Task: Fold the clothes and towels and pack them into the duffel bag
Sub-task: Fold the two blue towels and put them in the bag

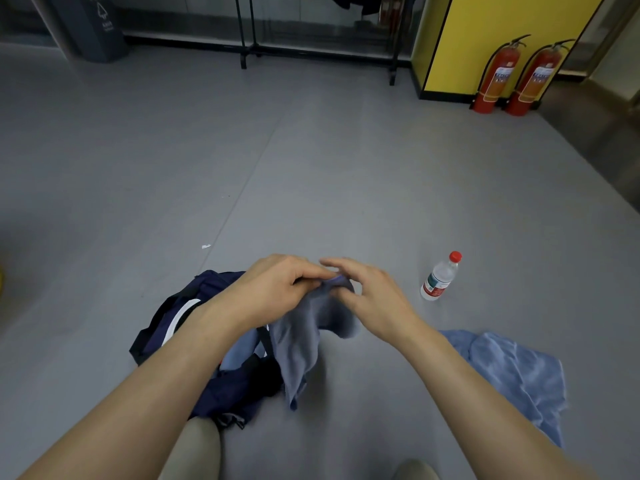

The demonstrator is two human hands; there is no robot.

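Note:
I hold a small grey-blue cloth (304, 337) in the air in front of me. My left hand (277, 285) pinches its top edge, and my right hand (367, 296) grips the same edge from the other side, fingers partly spread. The cloth hangs down over the right end of the navy duffel bag (194, 327), which lies open on the grey floor under my left forearm, with something light blue inside. A crumpled light blue towel (512, 372) lies on the floor to the right, beneath my right forearm.
A clear water bottle (440, 277) with a red cap stands right of my hands. Two red fire extinguishers (516, 77) stand by a yellow panel at the far right. A black clothes rack (249, 46) and a dark bin (93, 29) are at the back. My knees show at the bottom.

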